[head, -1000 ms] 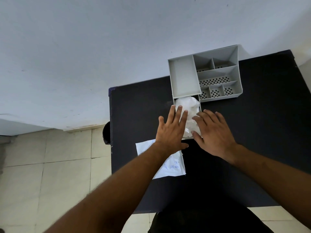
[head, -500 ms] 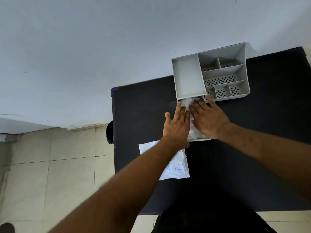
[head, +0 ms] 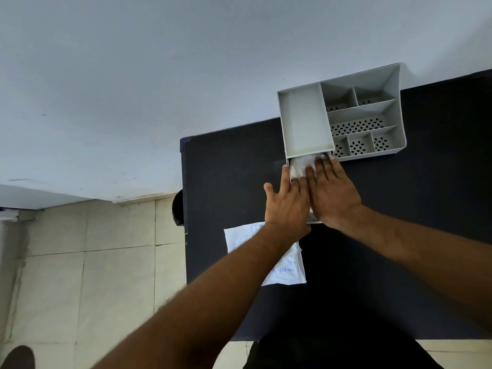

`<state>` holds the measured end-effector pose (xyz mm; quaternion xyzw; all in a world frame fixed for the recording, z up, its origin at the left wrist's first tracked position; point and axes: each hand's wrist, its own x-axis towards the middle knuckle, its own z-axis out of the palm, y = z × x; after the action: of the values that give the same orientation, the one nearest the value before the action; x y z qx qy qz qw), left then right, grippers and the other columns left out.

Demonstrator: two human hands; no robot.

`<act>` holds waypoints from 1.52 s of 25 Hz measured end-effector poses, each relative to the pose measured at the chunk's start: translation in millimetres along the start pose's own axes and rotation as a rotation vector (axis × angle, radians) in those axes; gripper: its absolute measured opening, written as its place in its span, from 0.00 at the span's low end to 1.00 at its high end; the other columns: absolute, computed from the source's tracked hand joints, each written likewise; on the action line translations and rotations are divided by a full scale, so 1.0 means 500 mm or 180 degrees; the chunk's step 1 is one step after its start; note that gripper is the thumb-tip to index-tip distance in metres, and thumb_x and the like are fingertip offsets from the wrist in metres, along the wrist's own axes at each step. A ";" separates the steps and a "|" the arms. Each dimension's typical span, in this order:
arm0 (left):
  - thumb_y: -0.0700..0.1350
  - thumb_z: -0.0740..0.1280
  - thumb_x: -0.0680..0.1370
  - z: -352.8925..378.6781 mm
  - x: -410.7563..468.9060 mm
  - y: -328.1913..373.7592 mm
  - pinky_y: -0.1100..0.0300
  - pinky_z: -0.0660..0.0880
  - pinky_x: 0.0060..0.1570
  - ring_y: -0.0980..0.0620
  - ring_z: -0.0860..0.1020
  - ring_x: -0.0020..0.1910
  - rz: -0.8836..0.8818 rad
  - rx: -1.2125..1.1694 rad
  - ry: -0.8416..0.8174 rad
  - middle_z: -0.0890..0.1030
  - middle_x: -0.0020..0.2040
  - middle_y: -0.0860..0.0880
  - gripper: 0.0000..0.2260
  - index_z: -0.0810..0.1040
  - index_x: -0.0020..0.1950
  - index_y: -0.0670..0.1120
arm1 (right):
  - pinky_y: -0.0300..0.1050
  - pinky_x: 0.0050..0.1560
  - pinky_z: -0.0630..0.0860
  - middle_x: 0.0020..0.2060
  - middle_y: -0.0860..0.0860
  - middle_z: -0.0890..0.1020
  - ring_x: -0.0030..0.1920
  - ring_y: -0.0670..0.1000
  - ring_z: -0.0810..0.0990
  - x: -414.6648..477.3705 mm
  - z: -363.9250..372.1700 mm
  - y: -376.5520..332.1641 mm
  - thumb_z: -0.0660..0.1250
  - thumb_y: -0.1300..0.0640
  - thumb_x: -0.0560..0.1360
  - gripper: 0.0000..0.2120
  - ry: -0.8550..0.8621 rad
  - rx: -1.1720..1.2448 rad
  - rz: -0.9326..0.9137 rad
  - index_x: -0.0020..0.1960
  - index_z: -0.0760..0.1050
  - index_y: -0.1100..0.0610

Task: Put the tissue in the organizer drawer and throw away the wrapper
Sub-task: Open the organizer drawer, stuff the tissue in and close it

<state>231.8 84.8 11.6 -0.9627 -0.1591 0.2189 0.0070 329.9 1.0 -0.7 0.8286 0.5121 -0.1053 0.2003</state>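
Note:
A grey organizer [head: 364,113] with several compartments stands at the far edge of the black table [head: 226,182]. Its drawer [head: 314,221] is pulled out toward me, and white tissue [head: 300,166] lies in it. Both hands lie flat on the tissue, fingers extended: my left hand [head: 288,206] on the left side, my right hand [head: 332,193] on the right, overlapping it slightly. They cover most of the drawer. The white wrapper [head: 288,270] with blue print lies flat on the table nearer me, partly under my left forearm.
The table stands against a pale wall [head: 159,75]. Its left edge drops to a tiled floor [head: 80,275]. A dark round object [head: 177,209] shows just beyond the left edge. A shoe tip [head: 16,358] is at the bottom left.
Both hands have slid forward over the tissue toward the organizer, so less tissue shows. The view has shifted slightly.

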 end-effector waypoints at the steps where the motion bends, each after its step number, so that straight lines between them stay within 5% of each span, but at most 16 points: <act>1: 0.71 0.70 0.67 -0.003 0.002 0.001 0.30 0.61 0.65 0.38 0.45 0.81 -0.0013 -0.0038 -0.0034 0.64 0.78 0.42 0.54 0.54 0.80 0.40 | 0.62 0.79 0.42 0.79 0.69 0.51 0.80 0.65 0.47 -0.002 0.000 0.001 0.52 0.40 0.80 0.40 -0.0033 0.0007 0.0016 0.80 0.45 0.65; 5: 0.67 0.72 0.67 -0.018 0.010 0.002 0.30 0.59 0.66 0.38 0.43 0.81 -0.0005 0.0020 -0.0150 0.63 0.78 0.43 0.53 0.52 0.80 0.40 | 0.63 0.78 0.41 0.79 0.67 0.54 0.80 0.64 0.49 -0.009 -0.004 0.006 0.55 0.38 0.79 0.41 0.0004 0.0007 -0.0014 0.80 0.47 0.64; 10: 0.69 0.63 0.72 -0.028 0.006 0.002 0.30 0.55 0.69 0.37 0.41 0.80 0.0252 0.0222 -0.0105 0.59 0.80 0.41 0.44 0.60 0.79 0.42 | 0.63 0.77 0.43 0.79 0.60 0.61 0.80 0.58 0.56 0.001 -0.021 0.035 0.54 0.40 0.79 0.36 0.0168 0.0239 -0.0029 0.80 0.52 0.58; 16: 0.70 0.61 0.74 -0.033 0.012 -0.003 0.32 0.53 0.71 0.38 0.40 0.80 0.0345 0.0303 -0.0186 0.51 0.82 0.40 0.44 0.58 0.80 0.42 | 0.63 0.78 0.48 0.78 0.59 0.61 0.78 0.58 0.60 -0.010 -0.014 0.033 0.60 0.44 0.78 0.32 0.0211 0.0491 -0.0061 0.78 0.58 0.56; 22: 0.69 0.66 0.71 -0.042 0.030 -0.006 0.36 0.55 0.72 0.38 0.47 0.81 0.0444 0.0194 -0.0192 0.57 0.81 0.39 0.50 0.52 0.80 0.39 | 0.62 0.77 0.42 0.79 0.55 0.62 0.79 0.55 0.57 -0.014 -0.023 0.056 0.60 0.41 0.78 0.35 0.0096 0.0406 -0.0253 0.79 0.55 0.57; 26: 0.68 0.67 0.70 -0.045 0.042 -0.014 0.37 0.56 0.72 0.41 0.50 0.80 0.0457 0.0268 -0.0127 0.63 0.78 0.43 0.47 0.59 0.79 0.41 | 0.63 0.78 0.44 0.79 0.55 0.60 0.80 0.55 0.55 -0.007 -0.024 0.056 0.60 0.41 0.78 0.37 0.0030 0.0562 -0.0221 0.80 0.53 0.57; 33: 0.64 0.58 0.77 -0.024 0.032 -0.013 0.39 0.58 0.71 0.40 0.43 0.81 0.0350 0.0091 0.0042 0.55 0.81 0.39 0.38 0.58 0.80 0.42 | 0.64 0.77 0.49 0.71 0.55 0.72 0.75 0.55 0.66 -0.019 -0.040 0.027 0.62 0.42 0.76 0.28 0.0124 0.0871 0.0043 0.72 0.68 0.54; 38: 0.61 0.63 0.76 -0.010 0.013 -0.006 0.40 0.66 0.65 0.37 0.59 0.78 0.0214 0.0028 0.0488 0.73 0.71 0.40 0.34 0.68 0.75 0.41 | 0.65 0.77 0.46 0.69 0.58 0.74 0.72 0.56 0.70 -0.013 -0.045 0.019 0.62 0.44 0.77 0.28 -0.0003 0.0803 0.0032 0.72 0.66 0.58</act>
<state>238.4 89.8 13.9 -0.9814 -0.1246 0.1453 0.0161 334.7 2.0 23.9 0.8497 0.4906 -0.1683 0.0952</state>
